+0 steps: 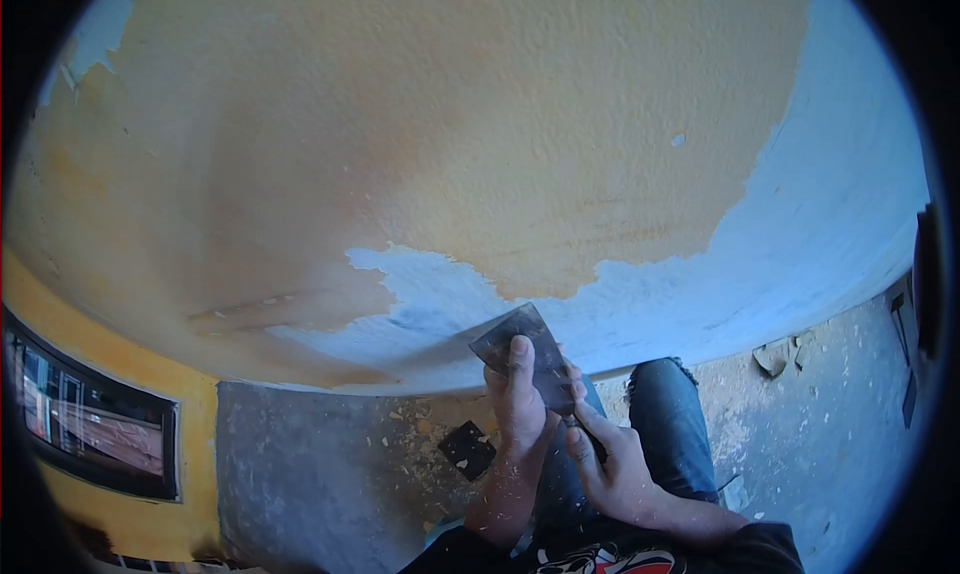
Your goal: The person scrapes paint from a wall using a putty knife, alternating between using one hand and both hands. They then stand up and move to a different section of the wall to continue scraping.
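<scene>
A scraper with a wide, flat, dark blade [545,366] is held in front of the wall, its broad edge pointing up and left. My left hand [520,404] grips the blade from the left, the thumb lying flat on its face. My right hand [608,464] is closed around the handle at the lower end. Behind the blade, the wall [450,124] shows yellowish paint with a ragged edge, and a pale bluish-white surface lies below and to the right of it. Whether the blade touches the wall cannot be told.
Paint flakes lie on the grey floor [300,464], along with a dark square piece [467,450]. A larger peeled flake [771,359] rests near the wall's base. At the lower left, a dark-framed window [95,414] is set in a yellow wall.
</scene>
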`<state>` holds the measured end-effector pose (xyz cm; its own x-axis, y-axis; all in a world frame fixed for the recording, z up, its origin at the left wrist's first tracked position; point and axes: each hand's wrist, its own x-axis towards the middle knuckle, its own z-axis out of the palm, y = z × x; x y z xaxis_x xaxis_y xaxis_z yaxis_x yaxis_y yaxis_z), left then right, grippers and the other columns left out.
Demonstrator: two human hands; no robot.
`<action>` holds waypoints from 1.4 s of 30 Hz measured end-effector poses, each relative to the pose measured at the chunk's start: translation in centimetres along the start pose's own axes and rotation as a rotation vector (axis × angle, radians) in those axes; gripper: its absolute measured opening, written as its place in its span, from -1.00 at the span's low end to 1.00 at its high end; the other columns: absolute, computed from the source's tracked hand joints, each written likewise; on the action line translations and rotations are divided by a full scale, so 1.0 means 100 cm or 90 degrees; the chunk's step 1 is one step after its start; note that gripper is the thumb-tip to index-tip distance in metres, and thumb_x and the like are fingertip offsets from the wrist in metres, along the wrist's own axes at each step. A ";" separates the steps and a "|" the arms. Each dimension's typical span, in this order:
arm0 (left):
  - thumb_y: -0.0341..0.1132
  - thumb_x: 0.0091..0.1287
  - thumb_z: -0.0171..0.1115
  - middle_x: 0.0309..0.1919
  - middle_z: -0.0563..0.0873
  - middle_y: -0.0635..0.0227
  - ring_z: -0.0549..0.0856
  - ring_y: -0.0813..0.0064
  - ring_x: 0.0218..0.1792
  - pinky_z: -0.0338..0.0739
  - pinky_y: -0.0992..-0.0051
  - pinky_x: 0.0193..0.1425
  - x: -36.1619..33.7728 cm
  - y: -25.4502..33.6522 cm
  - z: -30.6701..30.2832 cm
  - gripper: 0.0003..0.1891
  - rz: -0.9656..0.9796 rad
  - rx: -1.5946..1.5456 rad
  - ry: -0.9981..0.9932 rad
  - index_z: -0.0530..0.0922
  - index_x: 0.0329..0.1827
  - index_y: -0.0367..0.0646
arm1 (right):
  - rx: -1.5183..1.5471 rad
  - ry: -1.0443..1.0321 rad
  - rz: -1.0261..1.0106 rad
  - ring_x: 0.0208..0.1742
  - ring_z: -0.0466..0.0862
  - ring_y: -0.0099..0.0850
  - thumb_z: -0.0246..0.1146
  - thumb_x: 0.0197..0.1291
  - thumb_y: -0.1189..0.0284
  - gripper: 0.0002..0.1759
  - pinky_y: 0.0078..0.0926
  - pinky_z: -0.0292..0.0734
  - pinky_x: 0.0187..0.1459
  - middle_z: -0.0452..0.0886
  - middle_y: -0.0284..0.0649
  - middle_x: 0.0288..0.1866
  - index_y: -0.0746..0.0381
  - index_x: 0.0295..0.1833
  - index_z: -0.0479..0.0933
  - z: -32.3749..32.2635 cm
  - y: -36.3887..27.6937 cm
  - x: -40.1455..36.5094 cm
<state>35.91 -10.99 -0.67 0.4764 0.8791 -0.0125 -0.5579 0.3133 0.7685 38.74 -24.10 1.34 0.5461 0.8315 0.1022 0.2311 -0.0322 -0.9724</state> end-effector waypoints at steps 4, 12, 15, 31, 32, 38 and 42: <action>-0.07 0.43 0.16 -0.53 0.58 0.24 0.62 0.39 -0.66 0.55 0.42 -0.65 0.007 0.015 0.007 -0.62 -0.015 -0.032 0.050 0.44 -0.21 -0.29 | 0.019 0.002 -0.031 -0.43 0.68 0.01 0.10 0.32 0.55 -0.56 -0.28 0.49 -0.41 0.55 0.23 -0.41 0.48 0.28 0.34 0.014 0.005 0.013; -0.01 0.44 0.13 -0.54 0.56 0.23 0.59 0.39 -0.68 0.52 0.45 -0.66 0.006 0.019 0.002 -0.57 -0.010 -0.030 0.034 0.41 -0.22 -0.29 | -0.038 -0.059 0.032 -0.40 0.66 0.04 0.11 0.31 0.55 -0.54 -0.27 0.49 -0.38 0.54 0.23 -0.42 0.43 0.31 0.34 0.002 -0.012 0.015; 0.00 0.43 0.14 -0.54 0.56 0.23 0.59 0.41 -0.69 0.52 0.45 -0.66 0.002 0.011 0.008 -0.57 0.011 -0.014 0.042 0.41 -0.21 -0.29 | -0.042 -0.036 -0.036 -0.40 0.66 0.05 0.12 0.31 0.53 -0.51 -0.24 0.49 -0.38 0.55 0.24 -0.40 0.43 0.34 0.32 0.002 -0.007 0.009; 0.14 0.42 0.09 -0.61 0.54 0.32 0.52 0.48 -0.72 0.46 0.51 -0.68 0.008 0.015 -0.002 -0.51 0.014 0.033 0.033 0.44 -0.26 -0.21 | -0.027 0.006 -0.084 -0.35 0.62 0.18 0.09 0.32 0.52 -0.52 -0.18 0.49 -0.36 0.51 0.29 -0.43 0.43 0.33 0.33 0.009 -0.006 0.012; 0.14 0.43 0.07 -0.61 0.53 0.33 0.52 0.49 -0.71 0.46 0.50 -0.67 0.003 0.009 0.004 -0.51 0.012 0.064 0.037 0.45 -0.28 -0.21 | -0.024 0.004 -0.034 -0.34 0.61 0.20 0.09 0.32 0.52 -0.53 -0.18 0.49 -0.36 0.51 0.29 -0.43 0.40 0.33 0.33 0.007 -0.004 0.007; 0.13 0.41 0.11 -0.60 0.53 0.36 0.53 0.49 -0.70 0.47 0.52 -0.66 0.007 0.018 -0.004 -0.53 -0.008 0.046 0.069 0.44 -0.27 -0.18 | -0.013 -0.003 -0.052 -0.30 0.61 0.20 0.08 0.33 0.51 -0.57 -0.17 0.50 -0.34 0.53 0.29 -0.38 0.40 0.29 0.37 0.016 -0.002 0.014; 0.17 0.40 0.10 -0.61 0.53 0.39 0.54 0.52 -0.67 0.46 0.54 -0.66 0.013 0.008 0.005 -0.52 0.014 0.051 0.067 0.43 -0.26 -0.14 | -0.034 0.015 -0.051 -0.25 0.61 0.20 0.09 0.33 0.52 -0.58 -0.16 0.52 -0.30 0.57 0.26 -0.34 0.37 0.28 0.39 0.009 -0.001 0.017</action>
<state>36.44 -9.73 0.18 0.3888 0.9195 -0.0582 -0.5092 0.2671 0.8182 38.86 -22.19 1.43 0.5433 0.8190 0.1845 0.3163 0.0039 -0.9487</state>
